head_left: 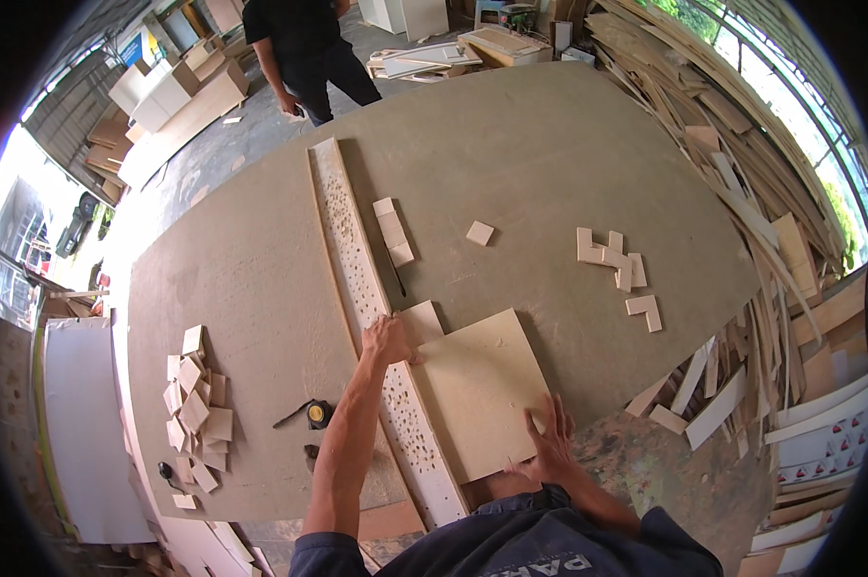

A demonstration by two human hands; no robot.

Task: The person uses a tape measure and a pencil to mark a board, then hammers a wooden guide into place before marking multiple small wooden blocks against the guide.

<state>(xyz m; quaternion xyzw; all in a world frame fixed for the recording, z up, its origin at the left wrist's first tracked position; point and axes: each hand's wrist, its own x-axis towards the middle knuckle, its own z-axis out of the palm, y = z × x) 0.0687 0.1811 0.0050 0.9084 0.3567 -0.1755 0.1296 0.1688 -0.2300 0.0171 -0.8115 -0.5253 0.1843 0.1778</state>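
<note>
A pale square wooden panel point(477, 389) lies on the large brown worktable in front of me, its left side along a long, narrow white board point(347, 226) marked with many holes or spots. My right hand point(549, 440) grips the panel's right edge near its lower corner, thumb on top and fingers along the side. My left hand point(386, 338) is closed at the right edge of the spotted board, by the panel's upper left corner. What its fingers hold is hidden. Beside it, a smaller wooden piece point(422, 322) lies against the panel's far edge.
Small wooden blocks point(194, 412) are heaped at the left; others point(612, 255) lie at the right. A tape measure point(319, 414) rests left of my left forearm. Scrap boards point(742, 144) pile up beyond the table's right side. A person point(304, 48) in black stands past the far edge.
</note>
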